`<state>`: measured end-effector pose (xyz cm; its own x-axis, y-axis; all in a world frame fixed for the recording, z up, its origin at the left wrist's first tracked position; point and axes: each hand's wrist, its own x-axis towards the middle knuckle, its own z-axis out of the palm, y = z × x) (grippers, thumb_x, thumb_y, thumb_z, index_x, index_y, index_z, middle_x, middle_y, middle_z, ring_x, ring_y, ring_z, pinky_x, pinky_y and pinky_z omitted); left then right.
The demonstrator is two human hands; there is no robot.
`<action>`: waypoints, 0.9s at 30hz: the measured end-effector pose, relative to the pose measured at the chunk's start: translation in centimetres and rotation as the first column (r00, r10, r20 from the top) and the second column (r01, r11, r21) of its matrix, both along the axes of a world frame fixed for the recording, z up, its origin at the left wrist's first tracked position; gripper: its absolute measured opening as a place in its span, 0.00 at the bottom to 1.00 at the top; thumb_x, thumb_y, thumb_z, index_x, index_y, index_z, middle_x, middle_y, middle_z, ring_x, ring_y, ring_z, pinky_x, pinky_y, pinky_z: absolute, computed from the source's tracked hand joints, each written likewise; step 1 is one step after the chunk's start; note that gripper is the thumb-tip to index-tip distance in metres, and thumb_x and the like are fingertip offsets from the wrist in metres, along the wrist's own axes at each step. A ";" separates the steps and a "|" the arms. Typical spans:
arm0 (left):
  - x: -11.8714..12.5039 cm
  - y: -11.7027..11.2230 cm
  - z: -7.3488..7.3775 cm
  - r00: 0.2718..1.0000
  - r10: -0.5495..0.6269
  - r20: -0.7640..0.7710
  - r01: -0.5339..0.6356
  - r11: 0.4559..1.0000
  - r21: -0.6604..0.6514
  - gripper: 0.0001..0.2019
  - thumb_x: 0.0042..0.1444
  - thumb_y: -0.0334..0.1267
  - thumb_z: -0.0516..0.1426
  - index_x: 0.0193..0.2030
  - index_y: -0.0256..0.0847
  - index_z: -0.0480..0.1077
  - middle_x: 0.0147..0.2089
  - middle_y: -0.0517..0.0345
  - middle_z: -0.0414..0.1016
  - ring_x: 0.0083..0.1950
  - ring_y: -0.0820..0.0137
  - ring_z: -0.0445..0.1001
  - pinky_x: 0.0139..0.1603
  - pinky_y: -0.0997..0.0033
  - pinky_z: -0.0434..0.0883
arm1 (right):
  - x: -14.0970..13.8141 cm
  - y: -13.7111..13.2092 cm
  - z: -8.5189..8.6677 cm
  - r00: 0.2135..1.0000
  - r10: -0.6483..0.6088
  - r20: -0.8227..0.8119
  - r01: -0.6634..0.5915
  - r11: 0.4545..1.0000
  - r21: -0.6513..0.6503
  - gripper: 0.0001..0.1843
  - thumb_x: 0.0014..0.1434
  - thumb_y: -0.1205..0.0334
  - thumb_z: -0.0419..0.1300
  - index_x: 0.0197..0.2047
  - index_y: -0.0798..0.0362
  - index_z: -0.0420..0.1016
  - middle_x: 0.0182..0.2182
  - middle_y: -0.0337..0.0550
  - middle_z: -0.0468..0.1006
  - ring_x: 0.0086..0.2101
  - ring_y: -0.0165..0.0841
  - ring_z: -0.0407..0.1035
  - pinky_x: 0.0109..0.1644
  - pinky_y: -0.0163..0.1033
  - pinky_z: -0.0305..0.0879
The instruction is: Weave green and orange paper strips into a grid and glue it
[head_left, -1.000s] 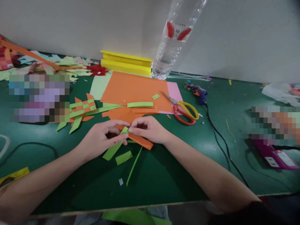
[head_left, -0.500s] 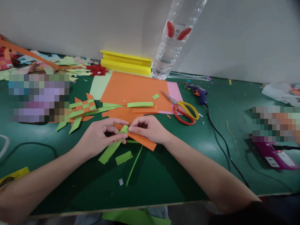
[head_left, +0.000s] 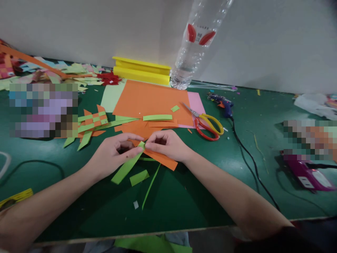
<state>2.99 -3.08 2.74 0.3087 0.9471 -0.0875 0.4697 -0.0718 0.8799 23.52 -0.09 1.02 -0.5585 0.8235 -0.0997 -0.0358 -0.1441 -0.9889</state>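
Between thumb and fingers, my left hand (head_left: 114, 153) pinches a green paper strip (head_left: 126, 168) that slants down toward me. My right hand (head_left: 168, 146) is closed at the strip's upper end, thumb and forefinger pressed together beside an orange paper strip (head_left: 165, 160). The two strips meet between my fingertips; whether they interlock is hidden. Just below lie a short green paper piece (head_left: 139, 177) and a thin green sliver (head_left: 151, 188). Left of my hands rests a woven green and orange paper piece (head_left: 93, 121) with loose strip ends.
Orange sheets (head_left: 155, 96) lie behind my hands, with red-and-yellow-handled scissors (head_left: 207, 123) at their right edge. A glue gun (head_left: 222, 104) trails a black cord down the right side. A water bottle (head_left: 189, 56) stands by the wall near a folded yellow piece (head_left: 142, 72). Paper scraps (head_left: 79, 68) pile up back left.
The layers of the green strip now line up more closely. The orange strip has shifted slightly right and down. Both hands stay almost in place.
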 end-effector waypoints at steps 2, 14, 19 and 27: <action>-0.1 -0.1 -0.1 0.999 0.007 0.052 -0.004 0.998 -0.058 0.18 0.56 0.52 0.58 0.44 0.42 0.74 0.26 0.61 0.80 0.27 0.69 0.78 0.30 0.74 0.72 | 0.0 0.0 -0.1 1.000 0.004 -0.010 -0.004 1.000 0.007 0.13 0.44 0.56 0.73 0.28 0.55 0.77 0.26 0.36 0.78 0.27 0.25 0.69 0.35 0.34 0.66; -0.2 -0.1 -0.2 0.996 0.002 0.086 0.004 0.997 -0.071 0.16 0.56 0.50 0.60 0.46 0.43 0.76 0.27 0.59 0.82 0.29 0.67 0.81 0.36 0.72 0.77 | 0.0 0.0 -0.2 0.999 0.010 0.042 -0.012 0.999 0.036 0.15 0.45 0.53 0.72 0.29 0.55 0.76 0.26 0.36 0.77 0.27 0.25 0.67 0.34 0.34 0.64; -0.1 -0.2 0.1 0.998 -0.010 0.058 0.013 0.999 -0.053 0.17 0.56 0.51 0.59 0.45 0.42 0.75 0.26 0.58 0.81 0.30 0.65 0.81 0.35 0.70 0.77 | 0.0 0.0 -0.3 0.999 0.035 0.019 -0.036 0.998 0.042 0.15 0.44 0.55 0.73 0.29 0.55 0.76 0.27 0.36 0.78 0.27 0.25 0.69 0.35 0.33 0.66; -0.2 -0.2 -0.1 0.999 -0.016 0.039 0.018 0.999 -0.050 0.17 0.58 0.51 0.58 0.47 0.42 0.75 0.26 0.58 0.81 0.30 0.66 0.81 0.34 0.71 0.76 | 0.0 0.0 -0.1 0.999 0.053 0.005 -0.053 0.999 0.007 0.15 0.43 0.56 0.73 0.29 0.55 0.76 0.26 0.37 0.77 0.27 0.25 0.68 0.34 0.33 0.65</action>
<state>2.82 -3.25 2.66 0.3288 0.9363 -0.1231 0.4344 -0.0342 0.9001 23.55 -0.09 0.89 -0.6011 0.7933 -0.0966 -0.0234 -0.1383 -0.9901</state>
